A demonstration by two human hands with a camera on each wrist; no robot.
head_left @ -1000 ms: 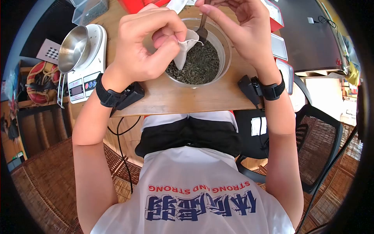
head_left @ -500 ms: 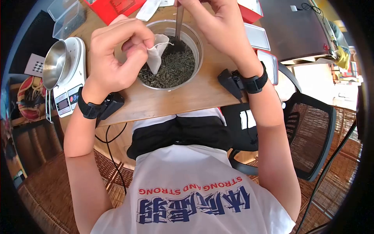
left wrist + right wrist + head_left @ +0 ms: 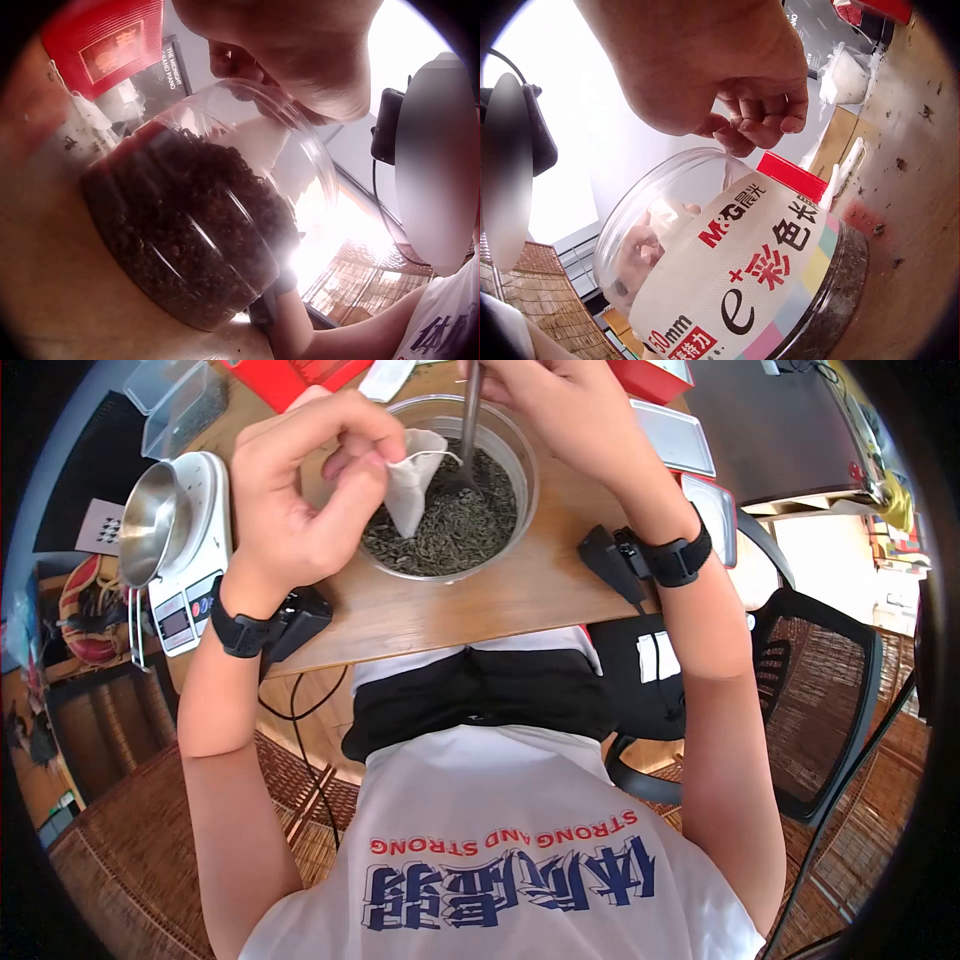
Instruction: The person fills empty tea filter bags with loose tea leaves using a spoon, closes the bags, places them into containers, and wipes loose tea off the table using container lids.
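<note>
In the head view my left hand (image 3: 315,495) pinches the edge of a small white drawstring tea bag (image 3: 408,500), holding it over a clear round plastic tub (image 3: 526,480). Its string loops out to the right. Dark dried tea leaves (image 3: 455,540) fill the lower part of the tub. My right hand (image 3: 575,420) grips the upper end of a metal spoon (image 3: 471,420), whose head is down among the leaves beside the bag. The right wrist view shows curled right fingers (image 3: 761,124) above the tub's printed label (image 3: 742,270).
A kitchen scale (image 3: 205,585) with a steel pan (image 3: 150,525) on it stands at the left. Behind the tub are a red box (image 3: 290,380) and a clear container (image 3: 180,410). Clear-lidded trays (image 3: 675,440) lie to the right. Loose leaf bits (image 3: 900,163) dot the table.
The spoon has gone down from near the tub's far wall into the leaves, closer to the bag. The left hand keeps its pinch on the bag. The head view has shifted.
</note>
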